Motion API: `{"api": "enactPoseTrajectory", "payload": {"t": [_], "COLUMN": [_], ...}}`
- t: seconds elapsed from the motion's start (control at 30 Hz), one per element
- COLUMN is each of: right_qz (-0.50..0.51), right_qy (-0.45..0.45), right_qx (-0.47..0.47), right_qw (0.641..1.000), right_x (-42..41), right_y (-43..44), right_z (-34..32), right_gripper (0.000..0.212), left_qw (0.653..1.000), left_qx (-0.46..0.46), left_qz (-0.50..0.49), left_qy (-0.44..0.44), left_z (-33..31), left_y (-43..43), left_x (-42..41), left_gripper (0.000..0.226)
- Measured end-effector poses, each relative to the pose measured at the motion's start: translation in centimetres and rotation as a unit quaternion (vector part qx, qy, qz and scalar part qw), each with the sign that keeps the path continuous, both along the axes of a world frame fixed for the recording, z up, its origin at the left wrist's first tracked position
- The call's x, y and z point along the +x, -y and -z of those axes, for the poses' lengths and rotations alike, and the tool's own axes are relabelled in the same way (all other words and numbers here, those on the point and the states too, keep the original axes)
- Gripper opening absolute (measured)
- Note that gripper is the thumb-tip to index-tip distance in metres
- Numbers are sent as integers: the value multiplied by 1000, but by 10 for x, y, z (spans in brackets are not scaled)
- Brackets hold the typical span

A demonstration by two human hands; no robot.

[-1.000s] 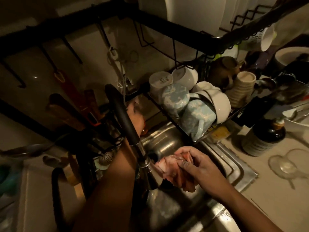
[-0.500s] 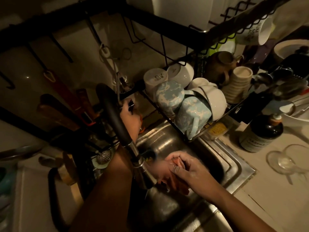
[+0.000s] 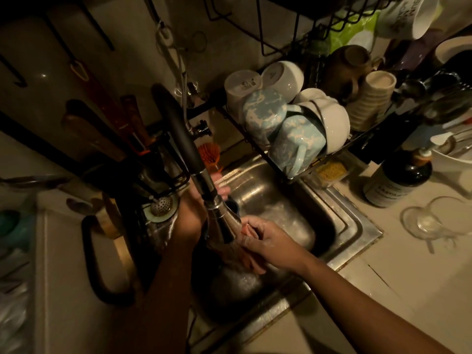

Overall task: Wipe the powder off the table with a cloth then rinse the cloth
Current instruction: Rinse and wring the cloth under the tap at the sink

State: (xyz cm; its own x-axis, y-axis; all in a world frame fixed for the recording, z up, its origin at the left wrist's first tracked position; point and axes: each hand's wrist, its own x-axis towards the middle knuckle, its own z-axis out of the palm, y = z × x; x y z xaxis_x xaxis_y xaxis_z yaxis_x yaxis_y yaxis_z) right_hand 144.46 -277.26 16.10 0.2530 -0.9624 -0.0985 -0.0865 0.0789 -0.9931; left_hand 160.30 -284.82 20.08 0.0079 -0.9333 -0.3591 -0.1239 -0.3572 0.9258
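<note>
Right hand (image 3: 268,241) grips the reddish cloth (image 3: 245,230), fingers curled round it, beneath the faucet (image 3: 184,141) over the sink (image 3: 357,227); left hand (image 3: 220,188) sits behind the spout, finger position undeterminable.

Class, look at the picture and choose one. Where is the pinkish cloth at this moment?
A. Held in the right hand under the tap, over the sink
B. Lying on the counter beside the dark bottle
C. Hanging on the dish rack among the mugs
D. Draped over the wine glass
A: the right hand grips the cloth just below the tap, above the basin of the sink.
</note>
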Motion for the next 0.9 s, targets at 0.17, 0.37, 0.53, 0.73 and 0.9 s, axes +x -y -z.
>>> {"api": "enactPoseTrajectory", "payload": {"t": [0.17,0.37,0.53,0.73,0.9], "right_qz": [15,45,22,-17,13], "right_qy": [22,29,71,37,36], "right_qx": [49,54,78,85,74], "right_qw": [998,997,994,996,997], "right_x": [-3,-2,1,2,1], "right_y": [-6,-10,-14,-16,-19], "right_z": [10,14,11,7,11], "right_gripper": [17,16,16,30,32], "left_qw": [995,998,1000,994,990], "left_qx": [98,23,-15,28,47], "left_qz": [9,37,-3,-39,-21], "left_qy": [-31,34,13,-97,-134], "left_z": [26,39,39,37,35], "left_y": [-50,-86,-96,-97,-99], "left_x": [28,34,24,12,9], "left_gripper": [13,18,14,18,21]}}
